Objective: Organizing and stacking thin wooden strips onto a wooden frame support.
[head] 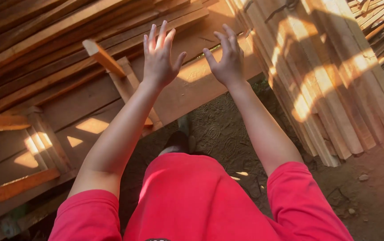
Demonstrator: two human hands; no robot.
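I see both hands up w/ fingers spread, nothing held: left hand (158, 56) and right hand (227, 56) hover side by side over the wide plank (201, 85), which is the thing nearest them and my landmark here. Each grip is apart, palms facing away, no contact w/ the wood that I can tell. The wide plank lies flat and slants toward the top of the view, prob. so it rests across the stock under it. Left of the plank, a short angled batten (105, 58) sticks up w/ its cut end lit by sun; further left and lower, 2 more orange-lit batten ends (20, 185) jut out, so 3 lit ends counted. Beyond the plank sits a stacked pile of long boards (36, 40), laid parallel, too many to count. Right of the plank, a second bundle of squared lengths (330, 89) leans in a tight row. Below the plank is bare dirt floor (227, 134) w/ shoe prints; 1 shoe (178, 140) shows.
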